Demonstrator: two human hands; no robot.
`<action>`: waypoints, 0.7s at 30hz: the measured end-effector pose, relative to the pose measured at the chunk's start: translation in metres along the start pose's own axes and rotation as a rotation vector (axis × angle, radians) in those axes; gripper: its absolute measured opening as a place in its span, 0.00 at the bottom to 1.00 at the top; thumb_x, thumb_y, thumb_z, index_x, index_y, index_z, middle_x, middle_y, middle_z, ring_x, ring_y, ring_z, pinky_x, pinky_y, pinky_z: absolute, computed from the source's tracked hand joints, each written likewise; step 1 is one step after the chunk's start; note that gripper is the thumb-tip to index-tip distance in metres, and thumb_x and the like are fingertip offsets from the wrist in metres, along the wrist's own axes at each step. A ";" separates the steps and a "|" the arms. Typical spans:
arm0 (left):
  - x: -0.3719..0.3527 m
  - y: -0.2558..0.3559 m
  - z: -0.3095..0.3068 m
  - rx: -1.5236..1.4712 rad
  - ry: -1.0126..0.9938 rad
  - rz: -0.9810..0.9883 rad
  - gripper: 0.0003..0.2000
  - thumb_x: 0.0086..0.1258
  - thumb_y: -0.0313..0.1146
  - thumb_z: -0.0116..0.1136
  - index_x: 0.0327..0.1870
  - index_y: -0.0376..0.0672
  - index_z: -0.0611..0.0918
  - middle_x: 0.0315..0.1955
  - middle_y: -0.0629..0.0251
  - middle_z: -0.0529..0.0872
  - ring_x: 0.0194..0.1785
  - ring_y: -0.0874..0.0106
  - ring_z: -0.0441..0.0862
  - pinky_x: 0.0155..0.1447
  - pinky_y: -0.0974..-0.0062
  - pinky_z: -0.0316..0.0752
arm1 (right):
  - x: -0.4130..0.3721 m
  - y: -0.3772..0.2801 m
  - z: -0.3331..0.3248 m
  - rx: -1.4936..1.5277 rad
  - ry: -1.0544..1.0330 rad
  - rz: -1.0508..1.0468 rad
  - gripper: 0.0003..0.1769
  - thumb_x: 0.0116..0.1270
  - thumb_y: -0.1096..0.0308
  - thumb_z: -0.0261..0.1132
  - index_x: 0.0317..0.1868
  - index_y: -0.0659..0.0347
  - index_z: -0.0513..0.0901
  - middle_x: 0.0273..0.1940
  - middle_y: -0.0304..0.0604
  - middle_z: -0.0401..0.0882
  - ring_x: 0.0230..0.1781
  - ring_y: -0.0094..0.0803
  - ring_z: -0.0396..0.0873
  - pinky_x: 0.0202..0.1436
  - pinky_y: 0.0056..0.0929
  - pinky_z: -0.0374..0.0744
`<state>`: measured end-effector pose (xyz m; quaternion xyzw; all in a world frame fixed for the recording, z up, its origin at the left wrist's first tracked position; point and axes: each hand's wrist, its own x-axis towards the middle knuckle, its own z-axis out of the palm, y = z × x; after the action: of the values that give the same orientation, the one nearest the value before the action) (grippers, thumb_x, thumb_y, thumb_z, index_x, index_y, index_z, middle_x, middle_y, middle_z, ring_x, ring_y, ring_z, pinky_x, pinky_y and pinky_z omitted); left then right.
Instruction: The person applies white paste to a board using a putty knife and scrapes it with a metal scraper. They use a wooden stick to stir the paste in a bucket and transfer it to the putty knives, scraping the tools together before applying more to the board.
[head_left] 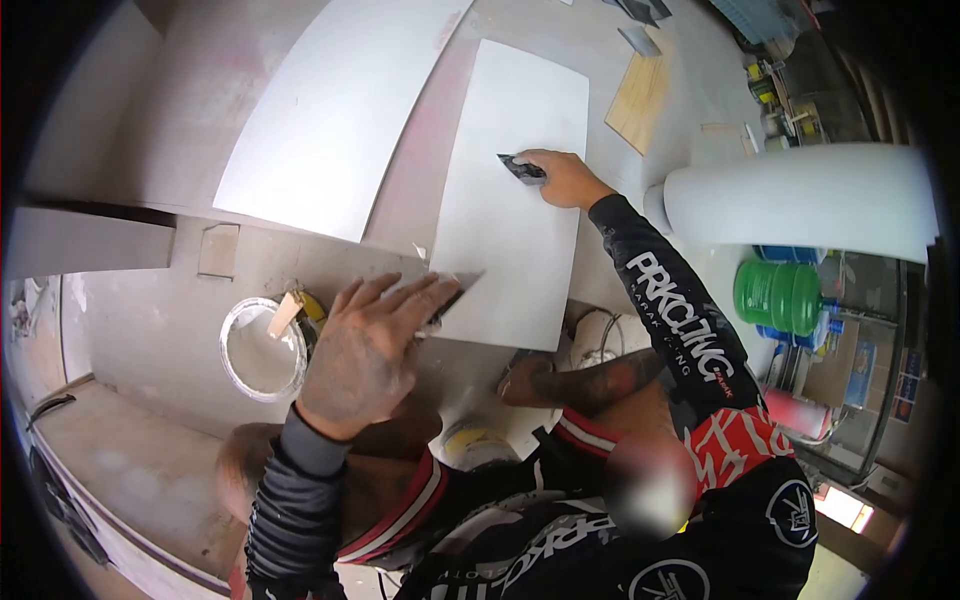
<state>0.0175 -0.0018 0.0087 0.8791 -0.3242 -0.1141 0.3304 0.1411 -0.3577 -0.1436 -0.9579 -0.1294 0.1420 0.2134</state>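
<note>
My right hand (565, 178) is closed round a dark putty knife (522, 169), whose blade is at the upper middle of a white board (513, 150). Nearer to me, my left hand (370, 345) holds a second flat scraper (458, 294) over the board's lower left corner. The scraper's metal blade points up and to the right, and part of it is hidden by my fingers. A larger white panel (335, 110) lies to the left of the board.
An open bucket (263, 350) with a wooden piece (285, 315) on it stands left of my left hand. At right are a big white roll (800, 195) and a green water jug (778, 297). A wood plank (640, 98) lies at the upper right.
</note>
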 end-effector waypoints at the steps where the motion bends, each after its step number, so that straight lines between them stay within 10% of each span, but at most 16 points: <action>1: -0.001 0.000 0.000 0.004 0.032 -0.011 0.26 0.54 0.19 0.55 0.59 0.43 0.77 0.54 0.55 0.82 0.57 0.50 0.77 0.61 0.56 0.70 | -0.009 -0.005 0.004 0.005 0.019 -0.037 0.30 0.49 0.80 0.56 0.57 0.58 0.78 0.55 0.50 0.79 0.56 0.47 0.76 0.61 0.34 0.73; 21: -0.016 0.015 0.011 -0.089 0.212 -0.075 0.16 0.72 0.28 0.51 0.60 0.44 0.78 0.44 0.46 0.84 0.43 0.57 0.84 0.48 0.66 0.77 | -0.192 -0.126 0.103 -0.011 -0.018 -0.019 0.32 0.47 0.75 0.59 0.58 0.59 0.76 0.60 0.45 0.75 0.64 0.40 0.69 0.67 0.40 0.62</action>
<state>-0.0070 -0.0053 0.0101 0.8821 -0.2489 -0.0468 0.3971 -0.0940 -0.2686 -0.1356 -0.9564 -0.1411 0.1479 0.2085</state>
